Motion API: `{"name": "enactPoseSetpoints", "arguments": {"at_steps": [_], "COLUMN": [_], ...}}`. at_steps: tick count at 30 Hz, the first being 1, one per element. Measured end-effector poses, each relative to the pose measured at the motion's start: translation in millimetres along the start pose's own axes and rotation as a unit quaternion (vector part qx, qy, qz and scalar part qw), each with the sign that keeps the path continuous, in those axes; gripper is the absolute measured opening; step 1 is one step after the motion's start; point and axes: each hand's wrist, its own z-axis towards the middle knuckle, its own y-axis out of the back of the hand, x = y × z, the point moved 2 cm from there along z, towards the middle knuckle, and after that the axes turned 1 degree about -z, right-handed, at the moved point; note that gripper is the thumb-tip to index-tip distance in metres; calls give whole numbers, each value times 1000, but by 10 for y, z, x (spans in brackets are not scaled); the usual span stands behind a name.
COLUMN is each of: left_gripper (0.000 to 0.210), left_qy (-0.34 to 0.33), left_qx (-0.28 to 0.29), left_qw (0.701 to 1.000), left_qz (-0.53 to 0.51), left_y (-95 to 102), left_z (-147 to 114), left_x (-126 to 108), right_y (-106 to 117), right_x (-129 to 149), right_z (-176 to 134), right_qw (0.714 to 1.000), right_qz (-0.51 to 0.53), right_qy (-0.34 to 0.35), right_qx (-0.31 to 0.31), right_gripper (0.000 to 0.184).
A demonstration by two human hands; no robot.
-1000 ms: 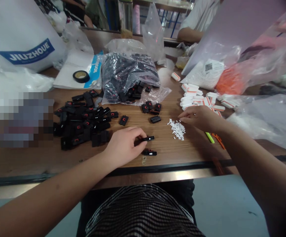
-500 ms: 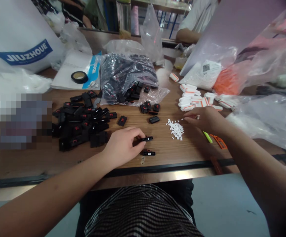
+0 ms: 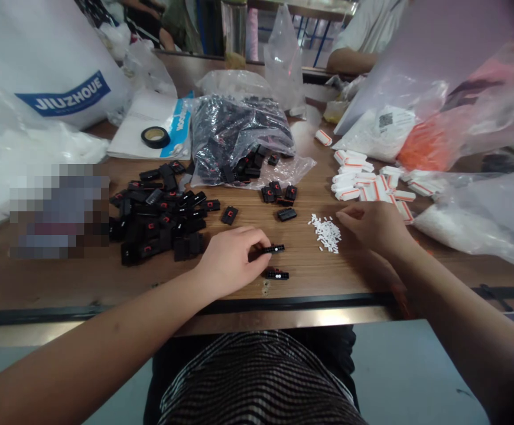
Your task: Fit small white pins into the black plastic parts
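My left hand point(image 3: 234, 260) is closed around one end of a black connector housing point(image 3: 276, 249), which has a white plug in its near face. Just below it on the table lies a second black connector housing point(image 3: 277, 275) with white plugs in its middle. My right hand point(image 3: 372, 227) hovers right of a small heap of white plugs point(image 3: 327, 234), thumb and fingers pinched together. What sits between those fingertips, if anything, is too small to make out.
Left lies a big pile of black housings point(image 3: 163, 218); behind stands a clear bag point(image 3: 243, 130) of more. White pieces with orange strips point(image 3: 363, 180) are heaped back right. Black tape point(image 3: 155, 137) rests on papers. Plastic bags point(image 3: 482, 206) line the right. A co-worker's arm point(image 3: 354, 59) shows behind.
The whole view has shifted, so things appear farther right. My right hand has dropped slightly towards me, covering the green and orange tools. My left hand keeps its hold on the housing.
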Motion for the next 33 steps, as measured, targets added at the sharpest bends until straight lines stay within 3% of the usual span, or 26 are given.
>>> {"name": "enactPoseSetpoints", "arguments": {"at_steps": [5,7,10,12,18,26,33], "left_gripper": [7,7,7,7,7,5,7], "left_qy": [5,5,3,4,5,2,9], "left_qx": [2,4,0,-2,5,-2,0], "left_qw": [1000,1000,1000,1000,1000,1000,1000], "left_qz": [-5,-6,-14,-18,-19,-18,-23], "left_y": [3,-1,-1,1,6,2,15], "left_z": [7,8,3,-1,-3,3,10], "left_x": [-12,-17,-20,-18,-16,-11,-16], "right_y": [20,74,126,118,13,106,102], "right_x": [196,436,876,1075,1192,1234,1186], "right_z": [-121,-224,-413,-495,-500,-566,-616], "right_qw": [995,987,932,909,910,896,894], "right_qz": [90,130,216,223,173,112,123], "right_qy": [24,90,286,346,370,430,430], "right_qx": [-35,-24,44,66,71,22,-3], "right_gripper": [19,18,15,15,16,20,17]}}
